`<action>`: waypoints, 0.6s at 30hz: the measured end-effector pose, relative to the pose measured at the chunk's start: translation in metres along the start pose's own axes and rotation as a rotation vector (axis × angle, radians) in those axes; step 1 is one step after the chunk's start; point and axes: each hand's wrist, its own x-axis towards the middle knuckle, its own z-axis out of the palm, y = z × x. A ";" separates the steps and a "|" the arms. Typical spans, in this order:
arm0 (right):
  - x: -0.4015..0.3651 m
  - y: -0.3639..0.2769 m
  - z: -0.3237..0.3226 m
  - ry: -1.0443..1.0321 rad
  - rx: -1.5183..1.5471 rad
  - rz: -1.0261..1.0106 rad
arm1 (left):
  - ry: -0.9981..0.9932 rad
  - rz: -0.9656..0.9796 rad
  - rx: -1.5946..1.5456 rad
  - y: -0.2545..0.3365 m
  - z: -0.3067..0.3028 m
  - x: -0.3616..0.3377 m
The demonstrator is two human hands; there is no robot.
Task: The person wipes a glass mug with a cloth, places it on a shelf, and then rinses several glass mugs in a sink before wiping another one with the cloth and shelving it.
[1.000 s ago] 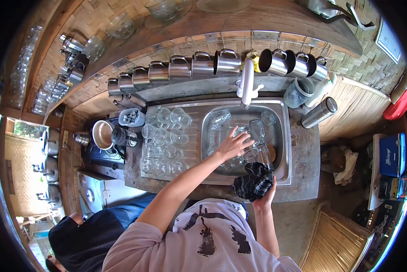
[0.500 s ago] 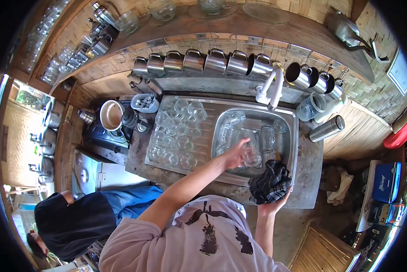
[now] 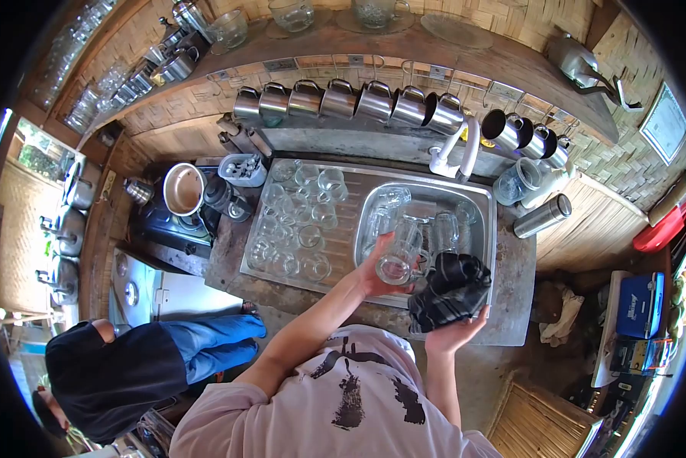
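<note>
My left hand (image 3: pixel 372 275) is closed around a clear glass mug (image 3: pixel 401 256), held tilted over the front of the sink basin (image 3: pixel 480 233). One round end of the mug faces up toward me. Just right of it, my right hand (image 3: pixel 459 333) holds a bunched black plaid cloth (image 3: pixel 448 294) from below, and the cloth hides some of its fingers. Cloth and mug sit close side by side. More glass mugs (image 3: pixel 444 231) lie in the basin behind. On the ribbed drainboard (image 3: pixel 347 229) to the left stand several clear glasses (image 3: pixel 309 237).
A white faucet (image 3: pixel 465 149) rises behind the basin. Steel mugs (image 3: pixel 337 99) hang from the shelf above. A steel flask (image 3: pixel 542 216) and a plastic jar (image 3: pixel 517 182) stand to the right. At the left are a stove with a pot (image 3: pixel 184 189) and a person (image 3: pixel 121 374).
My left hand has drawn the glass mug up out of the basin, toward me and left. The cloth in my right hand has shifted slightly left, closer to the mug.
</note>
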 end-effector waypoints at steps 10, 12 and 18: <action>0.030 0.041 -0.029 -0.907 -1.650 -0.893 | 0.133 0.024 0.022 -0.003 0.011 -0.050; 0.036 0.038 -0.037 -1.048 -1.731 -0.953 | 0.135 -0.005 0.075 -0.003 0.009 -0.058; 0.032 0.033 -0.038 -1.200 -1.624 -1.020 | 0.176 0.022 0.223 0.001 -0.009 -0.070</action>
